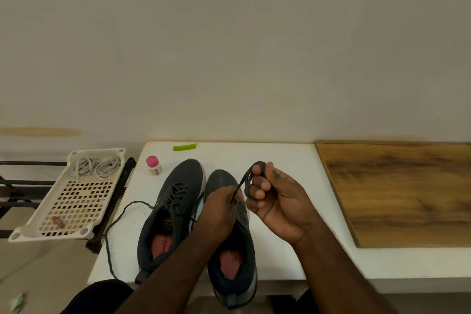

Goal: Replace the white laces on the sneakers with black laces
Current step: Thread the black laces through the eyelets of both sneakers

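Sitting on the white table (280,160) are two dark sneakers, side by side and touching. The left sneaker (175,201) already has a black lace (119,214) threaded through its holes, and the loose end trails off over the table edge, so it looks laced but not tied. The right sneaker (237,232) shows no lace on its front part, though the hands cover much of it, so this shoe seems to be the one left to do. The right hand (277,201) has its fingers curled around a coiled second black lace (251,178), held just above the shoe's toe. The left hand (219,209) pinches one end of that lace over the shoe. The old white laces (98,166) lie in a heap in the plastic tray (33,233) beside the table, so that part looks finished.
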A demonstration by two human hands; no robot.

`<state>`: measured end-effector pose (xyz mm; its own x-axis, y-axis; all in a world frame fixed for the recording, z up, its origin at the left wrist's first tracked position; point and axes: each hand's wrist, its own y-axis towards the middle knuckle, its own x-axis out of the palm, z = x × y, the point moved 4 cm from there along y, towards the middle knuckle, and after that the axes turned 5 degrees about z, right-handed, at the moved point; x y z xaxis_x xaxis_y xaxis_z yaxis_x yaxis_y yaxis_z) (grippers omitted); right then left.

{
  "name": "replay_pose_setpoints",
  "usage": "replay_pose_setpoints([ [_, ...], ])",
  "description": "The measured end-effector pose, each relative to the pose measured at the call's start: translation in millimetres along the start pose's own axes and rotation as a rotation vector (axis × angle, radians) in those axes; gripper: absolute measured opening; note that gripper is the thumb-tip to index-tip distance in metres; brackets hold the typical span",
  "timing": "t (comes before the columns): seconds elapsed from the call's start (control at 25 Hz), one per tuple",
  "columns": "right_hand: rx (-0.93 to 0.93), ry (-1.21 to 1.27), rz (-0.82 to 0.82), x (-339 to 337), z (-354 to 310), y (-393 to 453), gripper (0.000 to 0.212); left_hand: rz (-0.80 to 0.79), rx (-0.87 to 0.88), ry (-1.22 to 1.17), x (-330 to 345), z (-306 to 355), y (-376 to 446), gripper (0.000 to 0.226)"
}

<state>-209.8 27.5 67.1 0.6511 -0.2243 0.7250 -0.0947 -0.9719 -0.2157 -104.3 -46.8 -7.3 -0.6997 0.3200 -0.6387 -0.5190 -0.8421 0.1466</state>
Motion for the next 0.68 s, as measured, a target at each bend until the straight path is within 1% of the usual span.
replay_pose_setpoints([
  [0.04, -0.033, 0.084, 0.011, 4, -1, 0, 0.032, 0.005, -0.011, 0.006, 1, 1, 1, 0.023],
  [0.12, -0.110, 0.166, 0.052, 8, -4, 2, 0.032, 0.003, -0.040, 0.004, 4, 3, 2, 0.022],
  [0.16, -0.160, 0.146, 0.094, 6, -5, 4, 0.031, 0.001, -0.055, 0.008, 7, 3, 3, 0.018],
  [0.2, -0.222, 0.066, 0.160, 1, -5, 7, 0.029, -0.004, -0.072, 0.018, 8, 2, 3, 0.015],
  [0.24, -0.298, -0.088, 0.251, -6, -6, 10, 0.028, -0.011, -0.093, 0.032, 10, 0, 3, 0.016],
  [0.28, -0.383, -0.328, 0.352, -14, -7, 12, 0.026, -0.010, -0.105, 0.039, 12, -2, 3, 0.018],
  [0.32, -0.448, -0.663, 0.443, -19, -7, 13, 0.023, -0.002, -0.098, 0.039, 13, -4, 2, 0.019],
  [0.36, -0.469, -1.055, 0.498, -24, -3, 15, 0.019, 0.014, -0.073, 0.033, 14, -4, 1, 0.020],
  [0.4, -0.423, -1.451, 0.494, -28, 5, 18, 0.015, 0.026, -0.044, 0.030, 14, -3, 1, 0.020],
  [0.44, -0.308, -1.777, 0.456, -32, 14, 21, 0.014, 0.026, -0.023, 0.035, 15, -4, 2, 0.021],
  [0.48, -0.165, -1.985, 0.423, -35, 22, 22, 0.015, 0.013, -0.020, 0.044, 16, -5, 2, 0.021],
  [0.52, -0.052, -2.014, 0.418, -36, 25, 23, 0.016, -0.002, -0.027, 0.055, 17, -7, 3, 0.020],
  [0.56, 0.007, -1.857, 0.425, -38, 25, 24, 0.018, -0.012, -0.037, 0.059, 17, -7, 4, 0.019],
  [0.64, 0.038, -1.271, 0.442, -37, 24, 24, 0.027, -0.015, -0.028, 0.034, 17, -6, 5, 0.021],
  [0.68, 0.014, -1.072, 0.441, -34, 26, 24, 0.030, -0.008, -0.023, 0.015, 17, -5, 5, 0.029],
])
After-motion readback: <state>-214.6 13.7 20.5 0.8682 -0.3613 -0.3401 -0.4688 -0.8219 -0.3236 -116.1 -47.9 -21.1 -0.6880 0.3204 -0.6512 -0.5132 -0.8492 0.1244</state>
